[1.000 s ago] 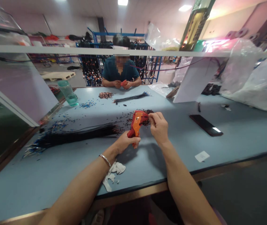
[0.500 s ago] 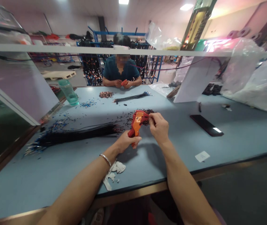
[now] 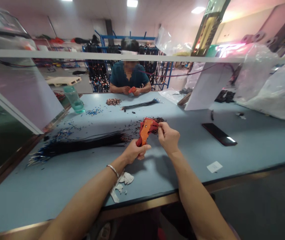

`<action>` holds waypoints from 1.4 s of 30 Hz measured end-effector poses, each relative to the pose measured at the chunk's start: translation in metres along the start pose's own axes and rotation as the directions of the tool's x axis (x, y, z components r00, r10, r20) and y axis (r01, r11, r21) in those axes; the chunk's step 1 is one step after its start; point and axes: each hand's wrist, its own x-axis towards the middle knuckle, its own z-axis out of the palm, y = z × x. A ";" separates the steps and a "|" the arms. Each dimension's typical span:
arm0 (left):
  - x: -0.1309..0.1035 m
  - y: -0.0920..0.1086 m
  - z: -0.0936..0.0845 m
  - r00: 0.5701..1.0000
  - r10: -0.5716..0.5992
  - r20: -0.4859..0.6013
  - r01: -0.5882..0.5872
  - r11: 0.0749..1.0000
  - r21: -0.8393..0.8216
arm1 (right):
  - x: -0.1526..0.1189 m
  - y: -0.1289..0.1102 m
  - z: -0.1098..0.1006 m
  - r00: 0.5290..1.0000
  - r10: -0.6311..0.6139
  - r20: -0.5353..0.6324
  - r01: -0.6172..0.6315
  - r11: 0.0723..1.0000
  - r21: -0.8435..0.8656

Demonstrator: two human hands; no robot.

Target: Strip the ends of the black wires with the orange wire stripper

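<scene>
My left hand (image 3: 136, 150) is wrapped round the handles of an orange and red wire stripper (image 3: 145, 129), held up above the table with its head toward the right. Right at the stripper's jaws, my right hand (image 3: 168, 136) is closed in a pinch. Whatever its fingertips hold is too small to make out. Behind the tool lies a pile of small dark and copper-coloured scraps (image 3: 160, 119), partly covered by tool and hand. To the left stretches a long bundle of black wires (image 3: 87, 141) with blue and bare metal ends at its far left.
A co-worker (image 3: 129, 78) sits opposite, holding an orange tool. Between us lie a smaller wire bundle (image 3: 142, 104) and a copper scrap heap (image 3: 113, 101). A green bottle (image 3: 74, 100) stands left; a phone (image 3: 219, 134) and white card (image 3: 214, 166) lie right. Crumpled tissue (image 3: 126, 178) is near the front edge.
My left hand has squeezed the stripper's handles closer together, and its head has tilted slightly. My right hand stays pinched at the jaws, barely moved.
</scene>
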 end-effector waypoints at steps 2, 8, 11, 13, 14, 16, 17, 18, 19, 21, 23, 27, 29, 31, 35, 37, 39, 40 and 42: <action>0.000 -0.001 -0.001 1.000 0.011 0.011 -0.012 1.000 0.005 | 0.000 -0.001 0.000 1.000 0.000 -0.009 0.000 1.000 0.010; 0.000 -0.001 -0.002 0.999 0.034 0.001 -0.034 0.999 0.020 | -0.001 -0.002 0.000 1.000 -0.012 -0.029 0.013 0.999 0.041; 0.001 -0.001 0.001 0.998 0.062 -0.020 -0.061 0.997 0.038 | -0.001 -0.002 0.000 1.000 -0.014 -0.028 0.015 1.000 0.026; 0.002 -0.002 0.003 0.995 0.094 -0.045 -0.091 0.993 0.070 | -0.002 -0.002 0.001 1.000 -0.007 -0.029 0.008 1.000 0.011; 0.003 -0.003 0.003 0.992 0.111 -0.062 -0.105 0.990 0.094 | -0.002 -0.002 0.002 1.000 -0.001 -0.027 0.001 1.000 0.005; 0.004 -0.005 0.004 0.987 0.135 -0.089 -0.121 0.983 0.141 | -0.002 -0.002 0.004 1.000 0.017 -0.022 -0.017 1.000 -0.001; 0.004 -0.006 0.004 0.985 0.141 -0.095 -0.125 0.979 0.159 | -0.002 -0.002 0.005 0.999 0.028 -0.019 -0.028 1.000 -0.001; 0.004 -0.007 0.004 0.986 0.141 -0.093 -0.125 0.979 0.164 | -0.002 -0.002 0.006 0.999 0.038 -0.015 -0.038 0.999 0.001; 0.004 -0.007 0.003 0.988 0.134 -0.083 -0.119 0.980 0.158 | -0.003 -0.002 0.007 0.999 0.047 -0.010 -0.047 0.999 0.004; 0.002 -0.006 0.001 0.993 0.116 -0.033 -0.111 0.984 0.138 | -0.003 -0.001 0.007 0.998 0.063 -0.002 -0.063 0.998 0.012; 0.000 -0.003 0.000 0.992 0.116 0.047 -0.122 0.983 0.138 | -0.002 -0.001 0.006 0.997 0.071 0.009 -0.071 0.997 0.023; -0.002 0.001 -0.003 0.981 0.117 0.156 -0.138 0.982 0.131 | -0.001 0.000 0.002 0.997 0.073 0.007 -0.074 0.996 0.045; -0.001 0.001 -0.003 0.979 0.107 0.171 -0.123 0.988 0.091 | -0.001 0.000 0.000 0.997 0.075 -0.001 -0.075 0.996 0.050; 0.000 0.001 -0.004 0.979 0.087 0.182 -0.098 0.994 0.050 | -0.001 0.000 0.000 0.997 0.077 -0.003 -0.077 0.996 0.053; 0.000 0.001 -0.005 0.980 0.047 0.195 -0.046 0.999 -0.009 | 0.000 0.001 0.000 0.996 0.085 -0.003 -0.085 0.994 0.067; -0.001 0.002 -0.005 0.980 0.038 0.196 -0.034 0.999 -0.023 | 0.001 0.002 0.000 0.996 0.092 -0.005 -0.092 0.993 0.077; -0.001 0.004 -0.004 0.981 0.031 0.193 -0.025 0.999 -0.034 | 0.001 0.002 0.000 0.995 0.098 0.000 -0.098 0.991 0.087; -0.002 0.004 -0.004 0.981 0.029 0.190 -0.022 0.999 -0.038 | 0.001 0.002 0.000 0.995 0.101 0.005 -0.101 0.991 0.092; -0.002 0.005 -0.004 0.982 0.025 0.187 -0.017 0.999 -0.042 | 0.001 0.003 -0.001 0.995 0.104 0.013 -0.105 0.990 0.095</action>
